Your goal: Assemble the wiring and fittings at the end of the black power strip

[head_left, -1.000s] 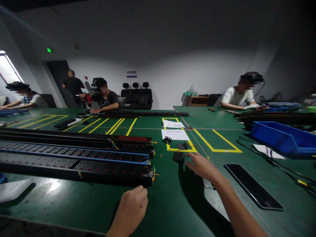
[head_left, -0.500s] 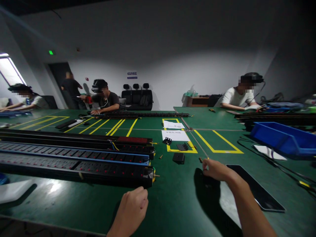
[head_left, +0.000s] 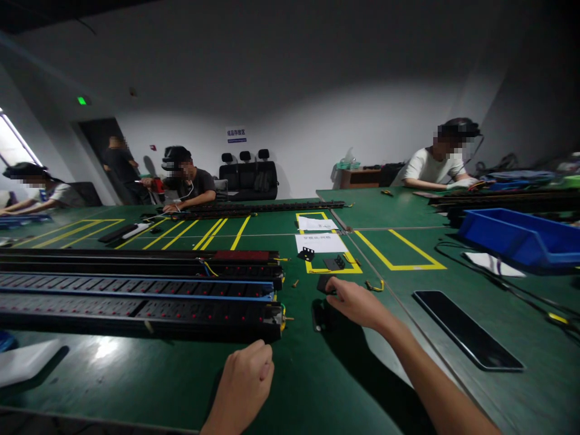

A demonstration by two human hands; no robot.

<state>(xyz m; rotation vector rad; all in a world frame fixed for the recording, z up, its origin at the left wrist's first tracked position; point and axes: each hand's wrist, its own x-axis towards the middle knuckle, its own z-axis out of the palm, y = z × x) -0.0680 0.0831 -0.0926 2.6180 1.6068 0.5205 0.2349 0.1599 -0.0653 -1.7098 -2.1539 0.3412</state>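
My left hand (head_left: 244, 377) rests on the green table as a loose fist, just in front of the right ends of the long power strips (head_left: 199, 313). Nothing shows in it. Palm down with curled fingers, my right hand (head_left: 356, 301) reaches in from the right. Its fingertips meet a small black box-like part (head_left: 322, 283), partly covered by them. Below the same hand appears a dark, shiny piece (head_left: 319, 318); whether the fingers grip it is hidden. A short wire with yellow ends (head_left: 377, 286) lies right of the hand, and a small brass-coloured part (head_left: 295, 283) lies left.
Black brackets (head_left: 335, 262) lie near white paper sheets (head_left: 319, 243). A dark tablet-like device (head_left: 466, 329), a blue bin (head_left: 521, 237) and black cables (head_left: 493, 284) are on the right. A white object (head_left: 29, 361) lies at left. Several people work beyond the table.
My right hand has moved left from beside the wire to the black box-like part, leaving the wire on the table. The dark piece beneath has shifted left with it. My left hand stays put.
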